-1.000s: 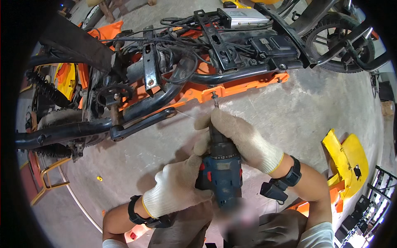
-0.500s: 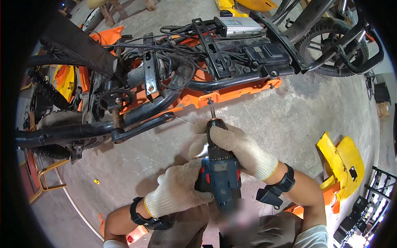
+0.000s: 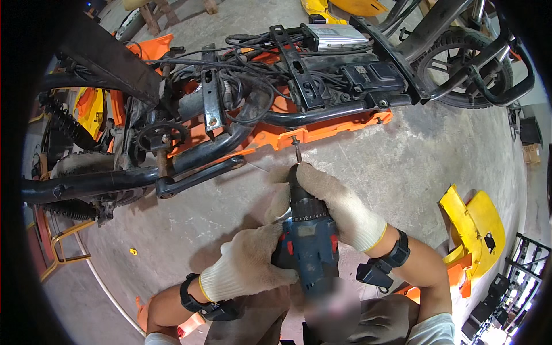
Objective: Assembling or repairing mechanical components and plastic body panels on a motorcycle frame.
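Observation:
My left hand (image 3: 244, 267), in a cream knit glove, is wrapped round the body of a dark blue cordless drill (image 3: 307, 247) with red buttons. My gloved right hand (image 3: 336, 207) grips the drill's front end, thumb over the black nose. The drill's bit (image 3: 298, 150) reaches up to a dark bolt (image 3: 294, 140) at the lower edge of an orange plastic panel (image 3: 339, 125). That panel lies along a black tubular vehicle frame (image 3: 315, 118) with cables, brackets, a silver box (image 3: 330, 37) and a black box (image 3: 372, 76). Whether the bit is seated in the bolt head is unclear.
Behind the frame's right end stands a tyred wheel (image 3: 445, 72). A pedal crank (image 3: 201, 178) juts from the left. Yellow panels (image 3: 477, 230) and an orange piece lie on the concrete floor (image 3: 402, 155) at right, near a black rack (image 3: 523, 270). A hose (image 3: 112, 287) runs along the left.
The whole scene has shifted slightly down in the picture, with the vehicle lower. My right hand's fingers have shifted on the drill's nose. Both hands still hold the drill.

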Tool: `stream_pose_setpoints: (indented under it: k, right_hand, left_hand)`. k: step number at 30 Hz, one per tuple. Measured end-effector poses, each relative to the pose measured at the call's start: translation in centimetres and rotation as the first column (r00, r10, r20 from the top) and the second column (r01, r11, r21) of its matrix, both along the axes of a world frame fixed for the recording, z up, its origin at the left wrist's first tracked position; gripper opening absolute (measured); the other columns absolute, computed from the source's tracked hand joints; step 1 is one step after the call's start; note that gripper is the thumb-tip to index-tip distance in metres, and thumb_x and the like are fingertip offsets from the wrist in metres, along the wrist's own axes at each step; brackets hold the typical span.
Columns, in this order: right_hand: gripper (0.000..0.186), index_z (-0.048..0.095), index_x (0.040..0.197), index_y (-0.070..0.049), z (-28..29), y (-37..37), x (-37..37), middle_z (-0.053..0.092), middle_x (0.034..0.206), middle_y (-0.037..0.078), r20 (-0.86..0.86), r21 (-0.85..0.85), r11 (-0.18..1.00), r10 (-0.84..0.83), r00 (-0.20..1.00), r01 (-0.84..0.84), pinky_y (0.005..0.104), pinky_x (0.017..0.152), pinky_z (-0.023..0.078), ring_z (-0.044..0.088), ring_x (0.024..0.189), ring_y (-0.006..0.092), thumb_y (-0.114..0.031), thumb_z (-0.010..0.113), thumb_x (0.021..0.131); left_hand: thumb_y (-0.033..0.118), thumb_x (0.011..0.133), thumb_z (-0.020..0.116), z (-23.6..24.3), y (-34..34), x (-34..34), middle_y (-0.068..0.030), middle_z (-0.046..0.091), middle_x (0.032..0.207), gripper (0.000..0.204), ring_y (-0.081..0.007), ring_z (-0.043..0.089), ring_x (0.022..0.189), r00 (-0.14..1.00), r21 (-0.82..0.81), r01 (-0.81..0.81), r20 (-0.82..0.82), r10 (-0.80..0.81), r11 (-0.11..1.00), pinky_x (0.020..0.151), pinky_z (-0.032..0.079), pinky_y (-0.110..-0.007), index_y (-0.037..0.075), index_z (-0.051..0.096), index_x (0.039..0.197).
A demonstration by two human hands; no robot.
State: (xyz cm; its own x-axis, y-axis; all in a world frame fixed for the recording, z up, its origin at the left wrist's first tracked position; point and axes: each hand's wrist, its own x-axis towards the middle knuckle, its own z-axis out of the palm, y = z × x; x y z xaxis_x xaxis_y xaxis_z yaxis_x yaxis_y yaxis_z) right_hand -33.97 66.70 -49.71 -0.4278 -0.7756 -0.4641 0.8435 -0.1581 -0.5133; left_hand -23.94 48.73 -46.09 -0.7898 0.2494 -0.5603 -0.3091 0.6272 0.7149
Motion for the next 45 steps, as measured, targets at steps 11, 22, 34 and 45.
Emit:
stream_pose_setpoints:
  k: [11, 22, 34, 45]
  right_hand:
    - [0.059, 0.054, 0.133, -0.003, -0.1, -0.5, -0.4, 0.071, 0.106, 0.017, -0.019, -0.016, 1.000, -0.002, 1.000, 0.001, 0.0300, 0.079, 0.060, 0.071, 0.093, 0.0187, -0.052, 0.055, 0.101]
    - [0.059, 0.055, 0.135, 0.000, -0.1, -0.5, -0.5, 0.073, 0.097, 0.013, -0.015, 0.018, 1.000, -0.007, 1.000, 0.007, 0.0336, 0.083, 0.059, 0.072, 0.088, 0.0201, -0.048, 0.055, 0.101]
    - [0.055, 0.054, 0.132, -0.002, 0.1, -0.6, -0.6, 0.071, 0.101, 0.015, -0.003, 0.032, 0.999, -0.001, 1.000, 0.001, 0.0308, 0.081, 0.059, 0.071, 0.095, 0.0199, -0.048, 0.054, 0.102]
    - [0.053, 0.056, 0.131, -0.003, 0.1, -0.7, -0.6, 0.072, 0.101, 0.015, -0.030, 0.068, 0.997, -0.022, 0.999, 0.024, 0.0303, 0.079, 0.057, 0.069, 0.090, 0.0186, -0.048, 0.052, 0.103]
  left_hand:
    - [0.036, 0.068, 0.089, -0.2, -0.1, 0.0, -0.0166, 0.072, 0.103, 0.061, -0.0331, 0.071, 0.095, 0.999, 0.081, -0.038, 0.018, 0.037, 0.996, 0.087, 0.056, -0.040, 0.006, 0.067, 0.116]
    - [0.037, 0.069, 0.086, -0.9, -0.4, 0.2, -0.0173, 0.072, 0.099, 0.066, -0.0341, 0.072, 0.091, 0.999, 0.015, 0.037, -0.033, -0.037, 0.999, 0.081, 0.057, -0.040, 0.004, 0.062, 0.121]
    - [0.037, 0.069, 0.087, -0.9, -0.4, 0.0, -0.0166, 0.071, 0.094, 0.063, -0.0337, 0.071, 0.087, 1.000, 0.016, -0.004, 0.005, 0.003, 1.000, 0.078, 0.056, -0.041, 0.005, 0.064, 0.117]
    - [0.034, 0.066, 0.088, -1.3, -0.7, 0.0, -0.0166, 0.071, 0.088, 0.062, -0.0353, 0.070, 0.083, 0.999, 0.042, -0.018, -0.030, 0.019, 0.999, 0.074, 0.056, -0.040, 0.004, 0.063, 0.115]
